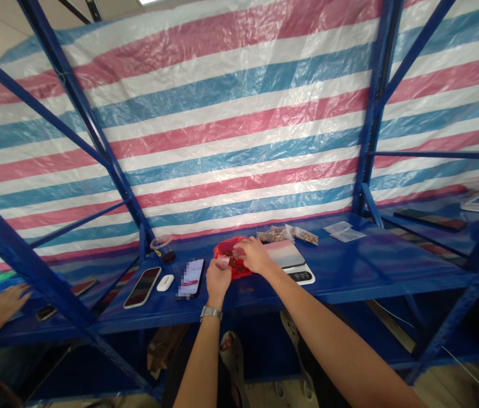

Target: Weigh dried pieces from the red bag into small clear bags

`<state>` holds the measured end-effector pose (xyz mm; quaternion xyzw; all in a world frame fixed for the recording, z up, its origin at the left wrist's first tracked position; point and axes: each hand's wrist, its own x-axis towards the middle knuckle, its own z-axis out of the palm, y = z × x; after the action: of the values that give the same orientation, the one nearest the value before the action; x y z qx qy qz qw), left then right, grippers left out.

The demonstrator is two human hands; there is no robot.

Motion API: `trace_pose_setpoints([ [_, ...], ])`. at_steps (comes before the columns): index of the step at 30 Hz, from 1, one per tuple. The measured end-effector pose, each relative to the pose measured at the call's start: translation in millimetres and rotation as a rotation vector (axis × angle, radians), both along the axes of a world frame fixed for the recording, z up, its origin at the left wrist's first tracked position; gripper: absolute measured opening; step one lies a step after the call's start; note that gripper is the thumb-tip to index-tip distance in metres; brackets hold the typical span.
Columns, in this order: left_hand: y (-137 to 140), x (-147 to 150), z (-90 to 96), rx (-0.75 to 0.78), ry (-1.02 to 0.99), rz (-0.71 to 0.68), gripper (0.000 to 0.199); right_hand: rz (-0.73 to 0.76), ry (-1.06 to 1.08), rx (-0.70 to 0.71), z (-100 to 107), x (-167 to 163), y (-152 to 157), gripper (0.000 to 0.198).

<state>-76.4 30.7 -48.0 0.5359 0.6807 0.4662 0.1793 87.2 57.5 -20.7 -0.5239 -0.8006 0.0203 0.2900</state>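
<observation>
A red plastic bag (243, 271) lies spread open on the blue shelf, with small dark brown pieces (234, 262) in it. At its near left side my left hand (218, 277) is closed, and a glossy see-through bit of plastic (222, 262) shows at its fingertips. My right hand (254, 255) reaches over the bag from the right, fingers bent together above the brown pieces; what they grip is hidden. Just right of this hand is a white digital scale (303, 275) with a pale flat plate (285, 254) on top.
Behind the scale lie clear packets of brown pieces (306, 236) and flat clear bags (345, 231). Left are a lit phone (191, 279), a white case (165, 283), a dark-screened phone (142, 287) and a clear cup (162, 246). Another person's hand (8, 303) rests far left. Blue posts (373, 113) flank the shelf.
</observation>
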Motion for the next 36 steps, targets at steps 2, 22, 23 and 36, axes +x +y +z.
trace_pose_setpoints([
  [2, -0.4, -1.7, 0.6, -0.049, -0.005, -0.031, 0.014, -0.007, -0.048, -0.019, -5.0, -4.5, 4.2, 0.042],
  [22, 10.3, -9.2, -4.1, 0.024, -0.238, -0.056, 0.012, 0.013, 0.296, -0.057, -14.8, -4.4, 19.7, 0.024],
  [23, 9.7, -9.2, -4.7, 0.030, -0.195, -0.065, 0.013, 0.009, 0.307, -0.035, -12.5, -3.7, 19.3, 0.025],
  [36, 4.1, 6.2, -0.9, 0.065, -0.024, -0.113, 0.016, 0.260, 0.152, 0.231, 13.8, -18.5, -6.9, 0.041],
])
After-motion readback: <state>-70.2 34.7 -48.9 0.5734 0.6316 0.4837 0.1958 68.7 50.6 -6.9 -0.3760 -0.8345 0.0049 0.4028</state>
